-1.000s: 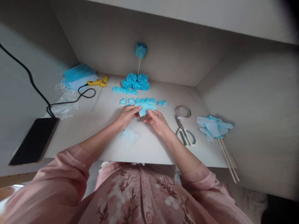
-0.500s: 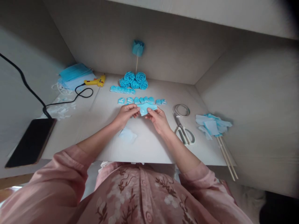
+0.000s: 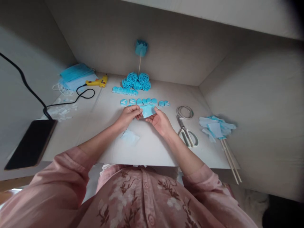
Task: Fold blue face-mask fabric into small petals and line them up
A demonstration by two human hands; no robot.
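Blue piece (image 3: 148, 111): held over the table (image 3: 152, 152) between both hands, long axis running side to side, pinched at its left end by the fingers of the left hand (image 3: 129, 116), gripped at its right by those of the right hand (image 3: 161, 122), neither nearer. Just beyond, crowding the far edge: folded tabs (image 3: 148, 101). Nearer side: pale sheet (image 3: 130, 137). Off right: scissors (image 3: 187, 137).
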